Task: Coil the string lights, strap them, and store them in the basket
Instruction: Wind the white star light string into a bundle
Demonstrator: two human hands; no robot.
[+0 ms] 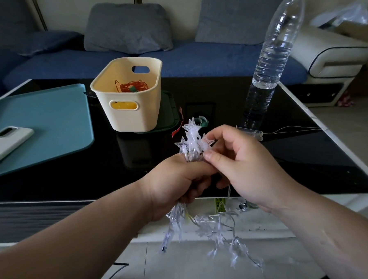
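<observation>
String lights (192, 139): star bundle at frame centre, gripped in your left hand (176, 182), stars above the fist, loose strand dangling below. Your right hand (239, 164) pinches the stars. Basket (133, 118): up and left of centre.

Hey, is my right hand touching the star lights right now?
Touching. The head view shows the right hand pinching the star lights between thumb and forefinger.

- The left hand (174, 182) grips a bundle of star string lights (191, 136) above the near edge of the black table (286, 155); more stars hang loose under it.
- The right hand (244, 164) pinches the bundle's top.
- The cream basket (131, 118) stands behind, on the table.
</observation>
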